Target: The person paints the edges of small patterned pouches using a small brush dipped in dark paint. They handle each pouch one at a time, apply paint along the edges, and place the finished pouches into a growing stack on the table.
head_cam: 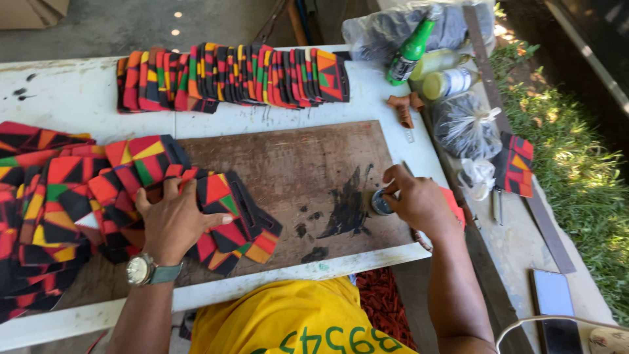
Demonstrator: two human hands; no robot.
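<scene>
The left hand [171, 221] lies flat, fingers spread, on patterned fabric pieces [223, 216]; the right hand [414, 198] grips a small round tin [381, 204], contents hidden.

A white-painted worktop [72, 98] carries a dark, ink-stained wooden board [308, 164] at its middle. Behind the board runs a row of patterned fabric pieces [232, 75] in red, black, yellow and green. Left of the board spreads a heap of the same pieces [46, 196]. Beyond the board's far right corner lie a green bottle [411, 52] and a knotted dark plastic bag [462, 124].
</scene>
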